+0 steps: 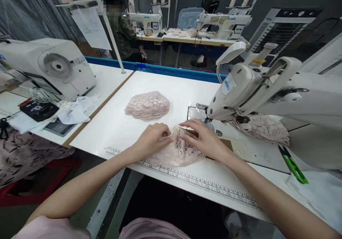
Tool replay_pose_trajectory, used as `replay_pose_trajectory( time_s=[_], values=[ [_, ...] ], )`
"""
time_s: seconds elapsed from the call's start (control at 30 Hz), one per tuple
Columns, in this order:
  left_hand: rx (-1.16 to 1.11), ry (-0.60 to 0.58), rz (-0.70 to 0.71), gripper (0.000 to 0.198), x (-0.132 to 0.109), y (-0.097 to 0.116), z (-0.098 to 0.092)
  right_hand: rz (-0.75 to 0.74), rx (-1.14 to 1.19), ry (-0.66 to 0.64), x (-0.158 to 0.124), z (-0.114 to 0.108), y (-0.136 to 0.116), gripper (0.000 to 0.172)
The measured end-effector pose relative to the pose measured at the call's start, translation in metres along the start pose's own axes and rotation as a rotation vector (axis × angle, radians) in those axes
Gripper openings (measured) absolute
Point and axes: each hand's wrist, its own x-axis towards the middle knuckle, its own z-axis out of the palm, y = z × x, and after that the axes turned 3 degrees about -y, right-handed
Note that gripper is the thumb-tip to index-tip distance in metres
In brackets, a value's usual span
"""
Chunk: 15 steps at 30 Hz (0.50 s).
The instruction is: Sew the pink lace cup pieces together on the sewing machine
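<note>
A pale pink lace piece [177,155] lies bunched at the front of the white table, between my two hands. My left hand [156,137] pinches its left upper edge, fingers curled together. On its right side, my right hand [204,137] has thumb and fingers closed on the same lace. Just beyond my right hand are the needle area and metal plate of a white sewing machine [235,89]. A neat stack of pink lace pieces [147,105] rests on the table beyond my left hand. More lace [264,129] sits behind the machine head, partly hidden.
Green-handled snips [293,164] and white cloth [317,192] lie at the right. A printed ruler [187,177] runs along the front edge. To the left stands another sewing machine [50,66] with white cloth. A person [119,32] is near the machines at the back.
</note>
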Motion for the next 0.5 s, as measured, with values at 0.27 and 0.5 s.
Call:
replay_pose_trajectory(
  time_s=[0.27,0.5],
  values=[
    [-0.624,0.183,-0.16,0.02,-0.013,-0.028,-0.04,0.138,0.768,-0.304,0.039,0.005,-0.004,0.043],
    [-0.302,0.47,-0.213,0.028,0.039,-0.076,-0.096,0.087,0.835,0.205,0.091,0.018,-0.018,0.021]
  ],
)
